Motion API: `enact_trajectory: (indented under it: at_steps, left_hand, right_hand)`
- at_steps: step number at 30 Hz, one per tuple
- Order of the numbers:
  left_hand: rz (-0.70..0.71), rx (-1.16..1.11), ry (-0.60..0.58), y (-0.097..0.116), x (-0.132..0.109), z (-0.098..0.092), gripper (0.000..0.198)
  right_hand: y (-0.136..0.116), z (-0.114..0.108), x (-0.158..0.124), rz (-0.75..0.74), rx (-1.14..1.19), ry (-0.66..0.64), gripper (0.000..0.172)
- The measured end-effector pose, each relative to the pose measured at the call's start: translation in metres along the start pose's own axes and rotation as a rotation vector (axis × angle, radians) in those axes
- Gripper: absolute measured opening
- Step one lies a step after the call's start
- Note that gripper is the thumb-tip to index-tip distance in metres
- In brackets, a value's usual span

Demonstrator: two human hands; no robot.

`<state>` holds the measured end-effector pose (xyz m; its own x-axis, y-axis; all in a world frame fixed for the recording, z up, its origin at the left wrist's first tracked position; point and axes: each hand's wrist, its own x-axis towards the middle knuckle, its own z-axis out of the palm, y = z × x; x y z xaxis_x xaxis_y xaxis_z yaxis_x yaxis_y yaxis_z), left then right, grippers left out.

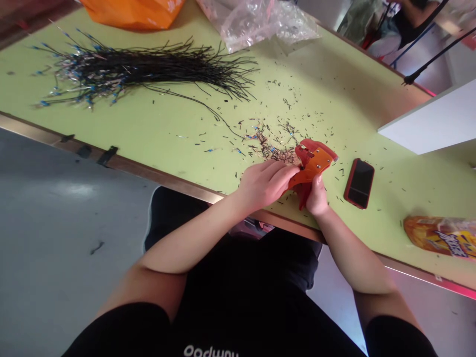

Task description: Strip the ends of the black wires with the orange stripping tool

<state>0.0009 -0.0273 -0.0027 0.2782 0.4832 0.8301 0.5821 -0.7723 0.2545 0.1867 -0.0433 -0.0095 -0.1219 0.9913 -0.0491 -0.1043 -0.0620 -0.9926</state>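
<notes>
My right hand (318, 197) is closed round the handles of an orange and red wire stripper (319, 157), its thumb along the tool's near side. My left hand (266, 183) is closed, with its fingertips against the stripper just below the jaws. Whatever is pinched in those fingers is hidden. Beyond the hands lies a pile of short black wire offcuts (269, 146), with a few blue-tipped bits among them. Farther left, a big bundle of black wires (156, 64) with blue ends is spread on the green table (148, 134).
An orange bag (134, 12) and clear plastic bags (256, 22) lie along the back. To the right are a phone (360, 183), a drink bottle (439, 235) and a white panel (431, 121). Another person (412, 20) sits beyond the table's far edge.
</notes>
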Motion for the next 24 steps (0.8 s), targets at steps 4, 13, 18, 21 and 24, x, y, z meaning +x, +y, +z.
enact_trajectory:
  at_steps: [4,13,18,21,24]
  left_hand:
    - [0.034,-0.009,0.017,0.000,0.001,0.001,0.018]
    - [0.082,-0.056,0.095,0.003,0.006,0.000,0.018]
    - [0.081,-0.055,0.096,0.003,0.006,0.000,0.016]
    - [0.068,-0.045,0.083,0.003,0.005,0.001,0.017]
    - [0.053,-0.037,0.075,0.003,0.004,0.001,0.017]
  right_hand:
    - [-0.004,0.003,-0.001,0.032,-0.004,-0.077,0.074]
    - [-0.008,0.006,-0.002,0.022,0.054,-0.093,0.070]
    - [-0.009,0.008,-0.001,0.021,0.038,-0.069,0.072]
    - [-0.010,0.007,0.000,0.025,0.018,-0.096,0.072]
    - [-0.011,0.006,0.000,0.027,-0.012,-0.127,0.072]
